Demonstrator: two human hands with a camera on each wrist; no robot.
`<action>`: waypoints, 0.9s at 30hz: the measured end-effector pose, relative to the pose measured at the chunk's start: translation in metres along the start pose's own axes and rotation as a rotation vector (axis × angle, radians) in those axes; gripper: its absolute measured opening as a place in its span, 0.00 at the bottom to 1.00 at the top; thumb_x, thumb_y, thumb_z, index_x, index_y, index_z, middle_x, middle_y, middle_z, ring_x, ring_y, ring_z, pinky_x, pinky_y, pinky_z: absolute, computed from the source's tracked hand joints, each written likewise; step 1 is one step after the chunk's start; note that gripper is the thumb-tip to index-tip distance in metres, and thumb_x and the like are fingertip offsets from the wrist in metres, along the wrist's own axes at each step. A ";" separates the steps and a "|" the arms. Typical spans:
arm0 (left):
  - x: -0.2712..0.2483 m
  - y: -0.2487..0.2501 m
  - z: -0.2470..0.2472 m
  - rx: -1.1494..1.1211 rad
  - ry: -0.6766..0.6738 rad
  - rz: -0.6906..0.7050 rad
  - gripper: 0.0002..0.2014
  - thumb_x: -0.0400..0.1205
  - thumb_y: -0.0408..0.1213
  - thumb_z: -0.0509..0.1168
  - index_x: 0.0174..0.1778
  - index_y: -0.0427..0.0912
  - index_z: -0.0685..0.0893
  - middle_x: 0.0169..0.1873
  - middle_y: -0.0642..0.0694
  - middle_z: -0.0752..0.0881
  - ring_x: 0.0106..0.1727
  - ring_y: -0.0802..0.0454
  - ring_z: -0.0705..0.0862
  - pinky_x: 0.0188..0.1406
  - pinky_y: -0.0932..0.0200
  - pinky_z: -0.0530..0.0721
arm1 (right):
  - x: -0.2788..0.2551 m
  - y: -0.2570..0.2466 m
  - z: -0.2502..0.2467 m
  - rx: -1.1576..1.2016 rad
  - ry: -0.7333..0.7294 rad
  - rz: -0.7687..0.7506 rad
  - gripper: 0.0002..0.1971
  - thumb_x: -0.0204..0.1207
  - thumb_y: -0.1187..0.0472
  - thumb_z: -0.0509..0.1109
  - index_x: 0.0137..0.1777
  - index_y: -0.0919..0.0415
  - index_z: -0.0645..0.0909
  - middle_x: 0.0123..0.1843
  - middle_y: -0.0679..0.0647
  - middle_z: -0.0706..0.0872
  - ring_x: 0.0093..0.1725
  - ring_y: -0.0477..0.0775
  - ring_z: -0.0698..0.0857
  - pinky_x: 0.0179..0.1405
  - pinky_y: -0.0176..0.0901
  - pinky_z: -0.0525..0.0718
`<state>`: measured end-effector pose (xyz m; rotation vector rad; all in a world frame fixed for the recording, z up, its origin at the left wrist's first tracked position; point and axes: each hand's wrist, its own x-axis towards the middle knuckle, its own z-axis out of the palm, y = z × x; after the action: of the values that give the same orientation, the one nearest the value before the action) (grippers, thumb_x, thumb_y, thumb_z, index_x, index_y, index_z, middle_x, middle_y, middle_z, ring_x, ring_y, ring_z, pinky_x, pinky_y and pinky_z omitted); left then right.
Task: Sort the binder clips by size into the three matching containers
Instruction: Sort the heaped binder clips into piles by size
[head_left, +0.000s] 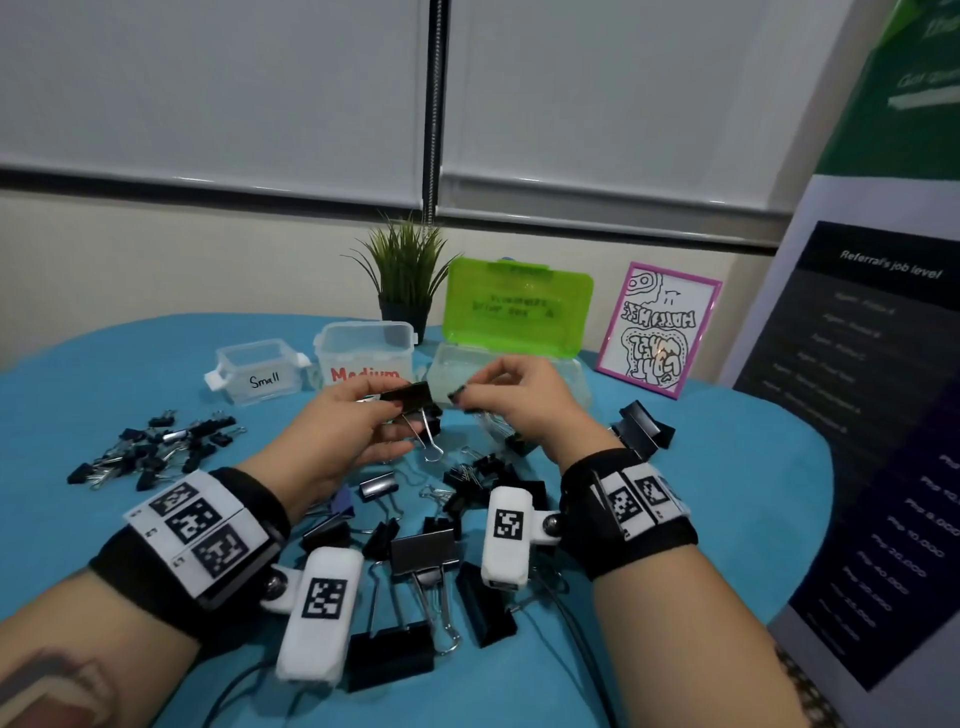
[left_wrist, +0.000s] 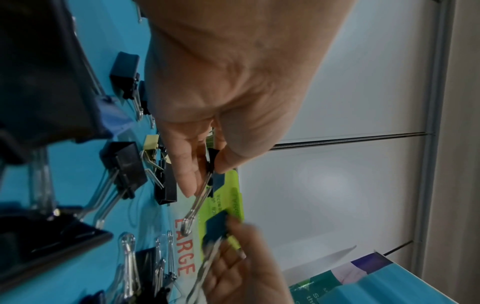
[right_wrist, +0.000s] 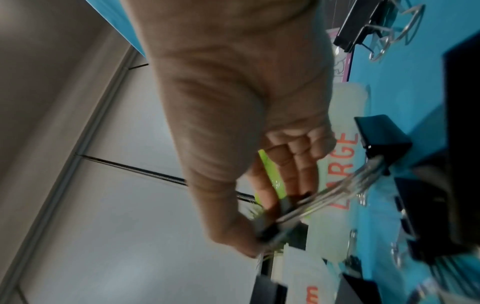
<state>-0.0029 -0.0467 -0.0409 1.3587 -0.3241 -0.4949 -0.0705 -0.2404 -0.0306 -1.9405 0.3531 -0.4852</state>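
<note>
Above the middle of the blue-covered bench (head_left: 727, 467), both hands are hovering in front of the containers. The left hand (head_left: 343, 426) is pinching a black binder clip (head_left: 410, 397) between thumb and fingers (left_wrist: 185, 179), its silver wire handles hanging down twd the bench. The right hand (head_left: 519, 400) is pinching a smaller black clip (head_left: 457, 393) at its fingertips, just beside the left hand's clip; whether the 2 clips are touching can't be told. In the right wrist view that clip is blurring, w/ wire handles trailing across the fingers.

Behind the hands 3 containers are standing in a row: a clear tub marked "Small" (head_left: 260, 371) on the left, a taller clear tub marked "Medium" (head_left: 363, 345) in the middle, and a clear case w/ an upright green lid (head_left: 519, 304) on the right, which the wrist views are showing labelled "LARGE".

A heap of small clips (head_left: 156, 452) is lying on the left of the bench, well apart from the hands. Mixed medium and large clips (head_left: 426, 561) are lying scattered between the wrists, and a few large clips (head_left: 644, 428) are sitting right of the right hand. A potted plant (head_left: 405, 275) and a pink-framed drawing (head_left: 660, 327) are standing at the back.
</note>
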 end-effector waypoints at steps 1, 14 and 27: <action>-0.001 0.000 0.001 0.002 -0.018 -0.006 0.12 0.87 0.26 0.60 0.62 0.38 0.84 0.50 0.35 0.92 0.38 0.51 0.93 0.31 0.61 0.91 | -0.003 -0.005 0.004 0.101 0.002 -0.046 0.18 0.64 0.63 0.87 0.49 0.71 0.86 0.43 0.64 0.92 0.37 0.52 0.89 0.40 0.43 0.89; -0.009 0.003 0.007 -0.085 -0.294 0.042 0.19 0.76 0.36 0.69 0.63 0.35 0.85 0.57 0.34 0.89 0.53 0.46 0.90 0.54 0.57 0.90 | -0.007 -0.005 0.031 0.198 -0.060 -0.051 0.22 0.65 0.54 0.86 0.56 0.56 0.84 0.53 0.57 0.86 0.42 0.52 0.86 0.38 0.43 0.86; -0.008 0.002 -0.010 0.542 -0.250 0.075 0.21 0.72 0.39 0.79 0.61 0.51 0.87 0.55 0.51 0.91 0.58 0.52 0.88 0.49 0.62 0.81 | 0.005 -0.001 -0.046 0.411 0.347 0.183 0.19 0.76 0.53 0.78 0.61 0.61 0.79 0.51 0.61 0.91 0.36 0.55 0.87 0.30 0.45 0.84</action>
<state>-0.0047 -0.0342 -0.0406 1.8019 -0.7514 -0.5371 -0.0883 -0.2794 -0.0125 -1.4104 0.5973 -0.7144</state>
